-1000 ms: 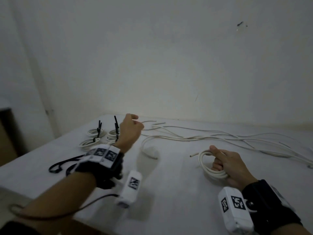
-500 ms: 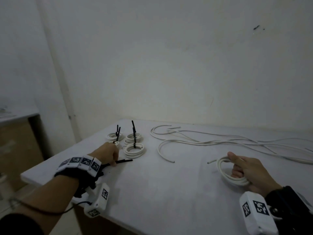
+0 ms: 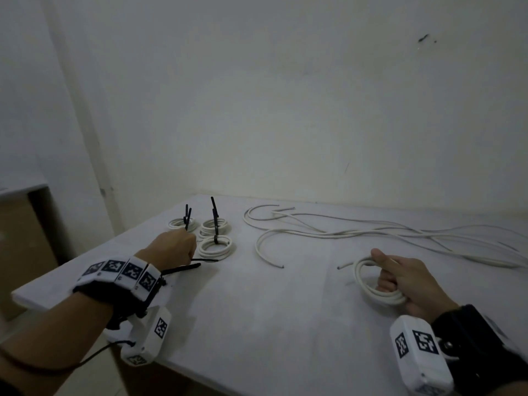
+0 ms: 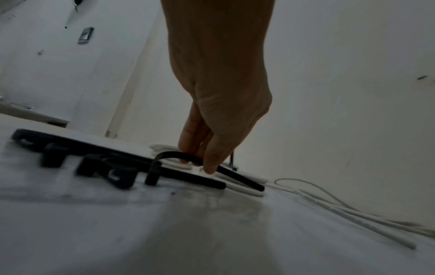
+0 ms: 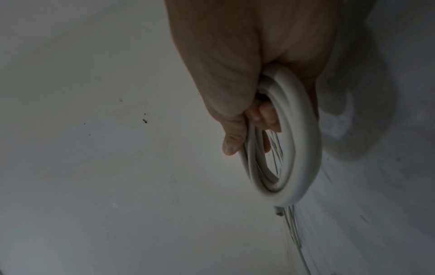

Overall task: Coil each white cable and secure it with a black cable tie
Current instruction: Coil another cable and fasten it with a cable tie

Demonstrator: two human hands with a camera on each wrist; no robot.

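My right hand (image 3: pixel 400 278) grips a coiled white cable (image 3: pixel 368 284) just above the table at the right; in the right wrist view the coiled white cable (image 5: pixel 292 148) loops round my fingers with the thumb pressed on it. My left hand (image 3: pixel 174 247) is at the table's left side and pinches a black cable tie (image 3: pixel 200 261). In the left wrist view my fingertips (image 4: pixel 209 163) hold the black cable tie (image 4: pixel 226 173) bent over the pile of ties. Three tied coils (image 3: pixel 214 241) lie just beyond the left hand.
Several loose white cables (image 3: pixel 328 232) stretch across the far right of the white table (image 3: pixel 271 324). More black ties (image 4: pixel 82 160) lie at the table's left edge. A wall stands close behind; a brown cabinet (image 3: pixel 25 241) is at the left.
My left hand has come back from the loose cables to the left edge and taken hold of a black tie. The right hand kept its grip on the coil.
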